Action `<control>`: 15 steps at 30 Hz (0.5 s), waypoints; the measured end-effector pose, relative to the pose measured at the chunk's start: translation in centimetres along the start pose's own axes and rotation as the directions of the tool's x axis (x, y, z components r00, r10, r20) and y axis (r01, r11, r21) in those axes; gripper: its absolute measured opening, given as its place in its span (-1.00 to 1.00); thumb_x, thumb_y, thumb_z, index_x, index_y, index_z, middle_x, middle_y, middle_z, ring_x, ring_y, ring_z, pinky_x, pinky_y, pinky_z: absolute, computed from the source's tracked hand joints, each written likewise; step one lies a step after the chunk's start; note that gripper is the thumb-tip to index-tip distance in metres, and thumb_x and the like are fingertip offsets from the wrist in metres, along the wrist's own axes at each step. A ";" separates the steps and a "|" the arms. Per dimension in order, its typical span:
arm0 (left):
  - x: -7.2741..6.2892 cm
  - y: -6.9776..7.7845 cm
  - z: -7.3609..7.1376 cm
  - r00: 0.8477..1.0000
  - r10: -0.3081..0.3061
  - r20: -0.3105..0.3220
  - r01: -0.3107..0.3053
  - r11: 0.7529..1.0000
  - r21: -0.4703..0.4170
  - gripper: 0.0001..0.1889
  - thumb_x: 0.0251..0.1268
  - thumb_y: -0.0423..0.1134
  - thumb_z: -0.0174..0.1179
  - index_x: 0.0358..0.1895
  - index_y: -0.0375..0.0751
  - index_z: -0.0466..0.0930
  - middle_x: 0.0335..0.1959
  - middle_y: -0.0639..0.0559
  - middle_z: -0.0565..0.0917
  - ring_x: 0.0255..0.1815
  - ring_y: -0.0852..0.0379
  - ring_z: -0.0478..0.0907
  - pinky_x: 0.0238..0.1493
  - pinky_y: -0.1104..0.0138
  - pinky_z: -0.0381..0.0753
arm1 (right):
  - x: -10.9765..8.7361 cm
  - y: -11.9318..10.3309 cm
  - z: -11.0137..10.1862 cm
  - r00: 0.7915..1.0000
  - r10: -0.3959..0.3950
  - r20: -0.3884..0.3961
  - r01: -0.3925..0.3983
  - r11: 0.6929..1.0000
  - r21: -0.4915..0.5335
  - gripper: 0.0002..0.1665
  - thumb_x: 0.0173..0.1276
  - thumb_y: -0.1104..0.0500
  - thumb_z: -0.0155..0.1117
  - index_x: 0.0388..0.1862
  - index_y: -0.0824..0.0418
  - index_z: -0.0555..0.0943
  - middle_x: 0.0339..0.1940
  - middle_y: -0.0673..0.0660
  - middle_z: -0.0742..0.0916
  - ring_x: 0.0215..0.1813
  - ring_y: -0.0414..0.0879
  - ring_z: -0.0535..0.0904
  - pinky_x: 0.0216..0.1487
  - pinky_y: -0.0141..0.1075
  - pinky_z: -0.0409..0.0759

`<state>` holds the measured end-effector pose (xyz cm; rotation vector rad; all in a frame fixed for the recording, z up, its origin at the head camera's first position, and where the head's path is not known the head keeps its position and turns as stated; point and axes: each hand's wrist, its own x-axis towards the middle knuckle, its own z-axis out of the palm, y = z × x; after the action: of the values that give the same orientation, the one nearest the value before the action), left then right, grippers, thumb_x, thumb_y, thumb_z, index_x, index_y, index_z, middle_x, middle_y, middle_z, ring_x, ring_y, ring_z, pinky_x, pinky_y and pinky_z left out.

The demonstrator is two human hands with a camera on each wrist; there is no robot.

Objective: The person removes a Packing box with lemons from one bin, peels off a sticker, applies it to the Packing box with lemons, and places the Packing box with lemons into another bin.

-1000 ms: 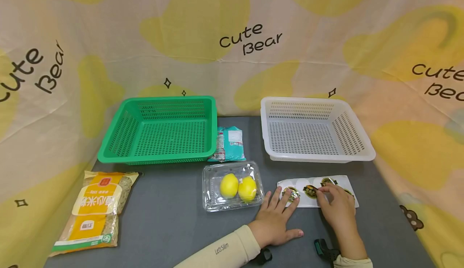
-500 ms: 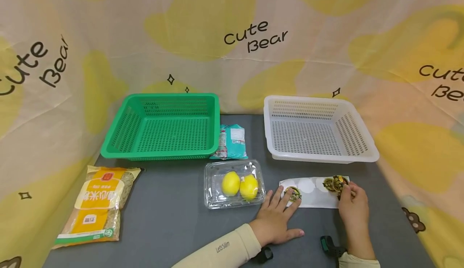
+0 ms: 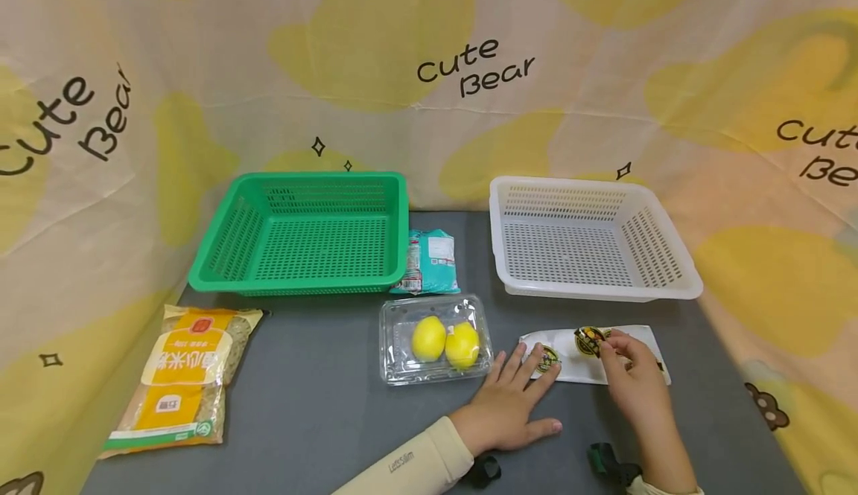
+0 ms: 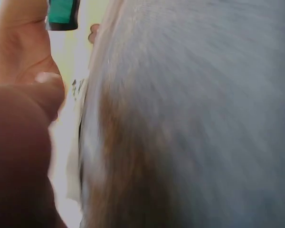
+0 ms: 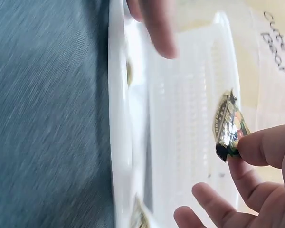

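Observation:
A white sheet of round stickers [image 3: 570,370] lies on the grey table at the right. My left hand [image 3: 506,409] rests flat with fingers spread, fingertips on the sheet's left end beside a black and gold sticker [image 3: 548,359]. Above the sheet, my right hand [image 3: 640,387] pinches a loose round sticker [image 5: 230,126] between thumb and index finger, its other fingers apart from it. In the right wrist view the sticker is bent, with a dark, shiny print. A clear plastic box [image 3: 397,365] with two lemons [image 3: 427,339] stands just left of my left hand.
A green basket [image 3: 302,287] stands at the back left and a white basket [image 3: 603,293] at the back right. Between them lies a teal packet [image 3: 436,264]. A yellow bag of grain [image 3: 177,387] lies at the left. Patterned cloth hangs behind the table.
My right hand has peeled a sticker rightward off the sheet, then come back left with it raised. Blank circles showed where stickers had been. My left hand has stayed nearly still.

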<state>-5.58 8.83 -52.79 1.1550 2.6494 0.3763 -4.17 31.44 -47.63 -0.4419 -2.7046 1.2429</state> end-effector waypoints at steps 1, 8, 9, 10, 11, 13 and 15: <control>-0.3 -0.1 0.0 1.000 0.017 -0.022 -0.018 0.999 -0.041 -0.13 0.58 0.44 -0.15 0.77 0.26 -0.21 0.78 0.03 -0.28 0.76 -0.02 -0.38 0.66 -0.04 -0.14 | 0.0 -0.3 0.2 1.000 -0.022 0.008 0.022 1.000 -0.003 -0.67 0.66 0.19 0.13 0.02 0.49 0.62 0.44 0.48 0.54 0.38 0.34 0.48 0.21 0.04 0.41; -2.9 -0.7 -1.3 0.918 0.181 -0.354 -0.250 0.955 -0.162 -0.30 0.61 0.12 0.18 0.68 0.04 0.26 0.65 -0.02 0.27 0.62 0.07 0.22 0.56 0.19 0.25 | 0.0 -2.7 1.5 0.985 -0.152 0.076 0.152 0.988 -0.001 -0.76 0.63 0.20 0.23 -0.03 0.42 0.63 0.43 0.49 0.53 0.47 0.51 0.31 0.34 0.46 0.25; -3.2 -0.8 -1.7 0.882 0.189 -0.431 -0.277 0.949 -0.152 -0.39 0.59 0.03 0.24 0.60 0.01 0.40 0.53 0.02 0.43 0.52 0.13 0.37 0.49 0.28 0.34 | 0.1 -3.2 1.8 0.979 -0.187 0.075 0.188 0.982 -0.002 -0.79 0.62 0.21 0.25 -0.06 0.39 0.64 0.43 0.49 0.54 0.48 0.53 0.29 0.36 0.48 0.18; -3.5 -1.0 -2.1 0.841 0.182 -0.510 -0.291 0.946 -0.143 -0.49 0.56 -0.05 0.28 0.49 -0.01 0.53 0.37 0.08 0.57 0.37 0.19 0.49 0.40 0.37 0.42 | 0.2 -3.6 2.1 0.972 -0.226 0.072 0.226 0.974 -0.001 -0.82 0.60 0.22 0.27 -0.10 0.37 0.65 0.43 0.50 0.54 0.48 0.56 0.25 0.36 0.50 0.12; -3.7 -1.2 -2.6 0.797 0.159 -0.582 -0.290 0.947 -0.138 -0.59 0.52 -0.13 0.32 0.37 -0.01 0.64 0.21 0.13 0.66 0.22 0.22 0.57 0.30 0.44 0.48 | 0.2 -4.1 2.5 0.963 -0.263 0.068 0.263 0.965 0.001 -0.85 0.59 0.24 0.29 -0.14 0.34 0.66 0.42 0.50 0.53 0.48 0.58 0.23 0.36 0.51 0.07; -4.2 -1.7 -3.6 0.716 0.073 -0.694 -0.240 0.960 -0.146 -0.72 0.45 -0.24 0.36 0.17 -0.03 0.75 0.00 0.18 0.74 -0.01 0.24 0.63 0.14 0.48 0.55 | 0.4 -5.4 3.3 0.943 -0.327 0.058 0.326 0.945 0.012 -0.89 0.54 0.26 0.33 -0.20 0.30 0.67 0.43 0.50 0.53 0.47 0.61 0.19 0.36 0.52 -0.02; -4.7 -2.4 -4.8 0.662 -0.062 -0.747 -0.145 0.967 -0.209 -0.77 0.40 -0.29 0.37 0.06 -0.08 0.79 -0.09 0.15 0.77 -0.11 0.18 0.63 0.02 0.41 0.59 | 0.5 -6.7 4.2 0.927 -0.368 0.065 0.368 0.930 0.020 -0.90 0.53 0.27 0.35 -0.24 0.25 0.67 0.46 0.47 0.51 0.47 0.59 0.16 0.36 0.50 -0.02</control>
<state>-5.59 3.12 -48.53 1.1383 3.0797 1.4489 -7.04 24.41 -45.25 0.1130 -2.6669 1.1752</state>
